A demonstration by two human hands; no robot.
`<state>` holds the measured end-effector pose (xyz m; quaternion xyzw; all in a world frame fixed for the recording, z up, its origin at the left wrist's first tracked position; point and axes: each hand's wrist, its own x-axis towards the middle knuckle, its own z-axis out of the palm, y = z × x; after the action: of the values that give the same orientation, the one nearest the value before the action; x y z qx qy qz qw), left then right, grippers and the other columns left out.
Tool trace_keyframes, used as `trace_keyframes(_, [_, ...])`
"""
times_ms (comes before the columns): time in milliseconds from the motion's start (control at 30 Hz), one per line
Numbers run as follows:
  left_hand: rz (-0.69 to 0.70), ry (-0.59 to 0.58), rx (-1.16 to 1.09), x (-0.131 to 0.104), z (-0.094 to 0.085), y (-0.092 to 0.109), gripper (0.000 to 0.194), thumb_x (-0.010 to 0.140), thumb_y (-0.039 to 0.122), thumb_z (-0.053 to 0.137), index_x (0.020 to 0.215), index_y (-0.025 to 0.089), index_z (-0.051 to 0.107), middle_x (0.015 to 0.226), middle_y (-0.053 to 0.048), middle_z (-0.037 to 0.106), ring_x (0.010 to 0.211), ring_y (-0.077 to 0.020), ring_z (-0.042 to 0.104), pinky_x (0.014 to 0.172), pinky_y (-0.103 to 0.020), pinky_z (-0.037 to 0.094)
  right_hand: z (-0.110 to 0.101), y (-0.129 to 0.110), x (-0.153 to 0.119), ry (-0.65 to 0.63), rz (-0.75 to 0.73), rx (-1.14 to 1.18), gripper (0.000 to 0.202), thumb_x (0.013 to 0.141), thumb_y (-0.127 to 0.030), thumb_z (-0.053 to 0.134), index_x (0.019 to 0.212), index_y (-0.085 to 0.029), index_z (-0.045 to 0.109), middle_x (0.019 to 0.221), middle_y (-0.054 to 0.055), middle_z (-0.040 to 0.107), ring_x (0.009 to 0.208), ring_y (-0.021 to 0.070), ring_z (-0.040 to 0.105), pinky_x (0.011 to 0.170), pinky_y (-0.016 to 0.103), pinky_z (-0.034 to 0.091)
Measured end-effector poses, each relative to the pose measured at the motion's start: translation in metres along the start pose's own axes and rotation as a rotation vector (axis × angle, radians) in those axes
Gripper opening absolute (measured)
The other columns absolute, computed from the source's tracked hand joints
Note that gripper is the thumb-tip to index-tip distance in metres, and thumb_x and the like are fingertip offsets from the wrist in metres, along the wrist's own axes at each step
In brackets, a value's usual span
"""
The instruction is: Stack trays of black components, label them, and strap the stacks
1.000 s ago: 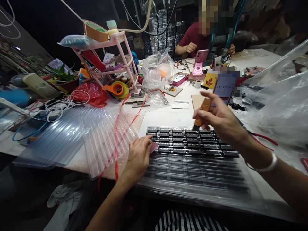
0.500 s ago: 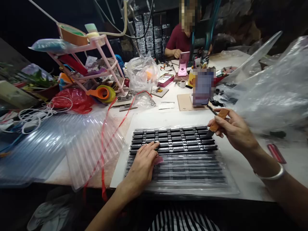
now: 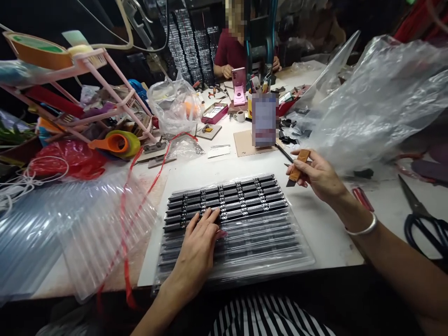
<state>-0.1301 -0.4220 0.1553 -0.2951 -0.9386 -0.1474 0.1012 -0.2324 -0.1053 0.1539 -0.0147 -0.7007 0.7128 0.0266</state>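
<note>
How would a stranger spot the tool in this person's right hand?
On the white table, find the clear plastic tray with black strips. To its right, the right hand, with a silvery bangle on the wrist, holds a small tool. Its brownish-orange handle and dark tip set it apart from the thin black stick beside it.

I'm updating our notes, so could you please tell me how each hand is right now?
Left hand: open, resting on the black strips, with a small pink piece at its thumb.
Right hand: closed, holding the orange-wrapped tool.
</note>
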Motion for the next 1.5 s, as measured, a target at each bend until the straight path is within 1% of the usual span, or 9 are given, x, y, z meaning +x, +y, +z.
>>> trace_keyframes(133, [-0.027, -0.010, -0.070, 0.000, -0.001, 0.009, 0.016, 0.092, 0.008, 0.037, 0.090, 0.018, 0.049, 0.136, -0.012, 0.050, 0.133, -0.0215, 0.037, 0.106, -0.050, 0.032, -0.004, -0.004, -0.002, -0.003, 0.003, 0.019, 0.040, 0.077, -0.038, 0.064, 0.109, -0.020, 0.048, 0.067, -0.001, 0.063, 0.042, 0.0079, 0.045, 0.036, 0.019, 0.031])
trace_keyframes(267, [-0.125, 0.134, -0.285, 0.004, 0.000, 0.032, 0.013, 0.091, 0.010, 0.041, 0.091, 0.018, 0.052, 0.124, -0.012, 0.057, 0.122, -0.0205, 0.048, 0.097, -0.041, 0.042, -0.003, -0.010, -0.013, -0.097, -0.089, -0.028, 0.024, 0.084, -0.033, 0.056, 0.103, -0.019, 0.055, 0.061, -0.001, 0.059, 0.053, 0.0103, 0.051, 0.044, 0.020, 0.036])
trace_keyframes(433, [-0.275, 0.117, -0.698, 0.020, 0.011, 0.076, 0.012, 0.093, 0.019, 0.045, 0.084, 0.018, 0.054, 0.074, 0.000, 0.060, 0.068, -0.0090, 0.055, 0.064, -0.021, 0.044, 0.008, -0.023, -0.040, -0.501, -0.264, -0.226, 0.013, 0.089, -0.027, 0.050, 0.093, -0.020, 0.060, 0.076, 0.002, 0.058, 0.067, 0.0111, 0.052, 0.057, 0.023, 0.040])
trace_keyframes(600, [-0.324, 0.052, -0.848, 0.037, 0.024, 0.103, 0.013, 0.093, 0.025, 0.042, 0.088, 0.018, 0.052, 0.073, 0.000, 0.061, 0.063, -0.0089, 0.054, 0.062, -0.022, 0.041, 0.019, -0.028, -0.054, -0.891, -0.312, -0.407, 0.017, 0.084, -0.034, 0.061, 0.086, -0.017, 0.062, 0.075, 0.001, 0.056, 0.064, 0.0095, 0.047, 0.056, 0.022, 0.037])
trace_keyframes(800, [-0.310, 0.040, -0.836, 0.041, 0.031, 0.107, 0.014, 0.094, 0.026, 0.039, 0.093, 0.018, 0.051, 0.076, -0.001, 0.062, 0.065, -0.0111, 0.056, 0.062, -0.023, 0.043, 0.015, -0.023, -0.051, -1.014, -0.277, -0.383, 0.020, 0.087, -0.033, 0.057, 0.079, -0.016, 0.063, 0.071, 0.002, 0.059, 0.066, 0.0104, 0.053, 0.062, 0.023, 0.041])
trace_keyframes(967, [-0.175, 0.187, -0.543, 0.019, 0.016, 0.074, 0.011, 0.091, 0.018, 0.045, 0.091, 0.017, 0.056, 0.084, -0.004, 0.063, 0.079, -0.0140, 0.057, 0.073, -0.027, 0.045, -0.003, -0.024, -0.039, -0.696, -0.263, -0.428, 0.019, 0.085, -0.036, 0.058, 0.082, -0.019, 0.066, 0.074, 0.003, 0.062, 0.069, 0.0131, 0.056, 0.061, 0.025, 0.042])
trace_keyframes(1167, [-0.329, 0.384, -0.073, -0.029, -0.010, -0.014, 0.009, 0.089, 0.016, 0.050, 0.092, 0.018, 0.059, 0.091, -0.005, 0.060, 0.089, -0.0165, 0.056, 0.082, -0.032, 0.047, -0.015, -0.019, -0.025, -0.086, -0.168, -0.304, 0.032, 0.068, -0.049, 0.072, 0.080, -0.020, 0.068, 0.064, 0.001, 0.056, 0.056, 0.0101, 0.047, 0.046, 0.023, 0.034])
trace_keyframes(1300, [-0.373, 0.294, 0.040, -0.044, -0.016, -0.054, 0.017, 0.087, 0.017, 0.053, 0.103, 0.020, 0.059, 0.104, -0.007, 0.057, 0.100, -0.0202, 0.054, 0.089, -0.039, 0.046, -0.017, -0.012, -0.022, 0.054, -0.097, -0.288, 0.042, 0.057, -0.053, 0.077, 0.082, -0.020, 0.068, 0.063, 0.002, 0.056, 0.055, 0.0103, 0.046, 0.043, 0.022, 0.033])
trace_keyframes(1500, [-0.315, 0.221, 0.032, -0.043, -0.020, -0.069, 0.010, 0.085, 0.016, 0.056, 0.095, 0.018, 0.058, 0.101, -0.006, 0.058, 0.098, -0.0207, 0.054, 0.088, -0.039, 0.047, -0.017, -0.003, -0.014, 0.118, 0.017, -0.345, 0.051, 0.051, -0.059, 0.077, 0.083, -0.020, 0.068, 0.054, 0.001, 0.050, 0.046, 0.0096, 0.040, 0.034, 0.021, 0.026])
